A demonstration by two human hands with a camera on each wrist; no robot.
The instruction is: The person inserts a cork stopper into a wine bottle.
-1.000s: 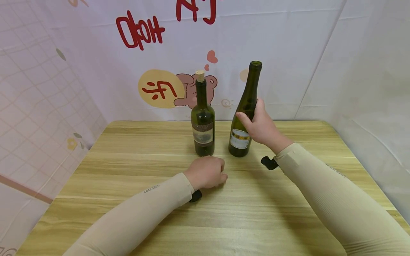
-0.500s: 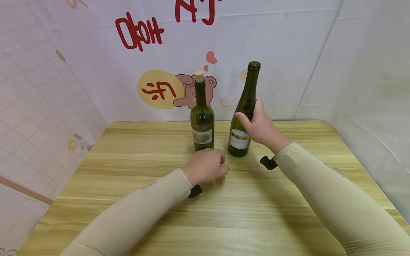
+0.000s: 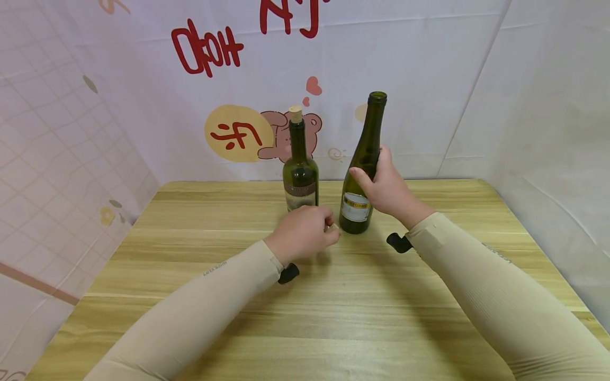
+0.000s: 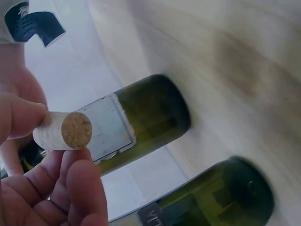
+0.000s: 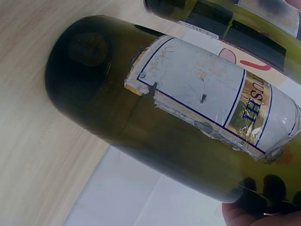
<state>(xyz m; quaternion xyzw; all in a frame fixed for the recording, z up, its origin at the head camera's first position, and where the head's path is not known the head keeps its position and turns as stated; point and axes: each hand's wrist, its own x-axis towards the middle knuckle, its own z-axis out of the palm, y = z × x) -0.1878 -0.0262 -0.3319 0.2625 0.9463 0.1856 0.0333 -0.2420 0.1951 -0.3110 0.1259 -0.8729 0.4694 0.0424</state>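
My left hand (image 3: pixel 305 232) pinches a cork (image 4: pixel 61 131) between thumb and fingers, one round end showing in the left wrist view. Just behind that hand stands a dark green wine bottle (image 3: pixel 300 174) with a second cork (image 3: pixel 295 114) in its mouth; the hand hides its lower part in the head view. To the right, my right hand (image 3: pixel 393 190) grips the middle of another green bottle (image 3: pixel 369 143), whose mouth is uncorked. Its base meets the table. A torn white and gold label (image 5: pixel 197 89) fills much of the right wrist view.
Both bottles stand a small gap apart on a wood-grain table (image 3: pixel 190 233). Behind its far edge hangs a white cloth backdrop (image 3: pixel 419 106) with red lettering and a cartoon bear. Black wrist devices (image 3: pixel 399 243) hang under both sleeves.
My left hand has moved forward and up from the table with the cork, toward the bottles, and now covers more of the left bottle. My right hand and its bottle stay almost still.
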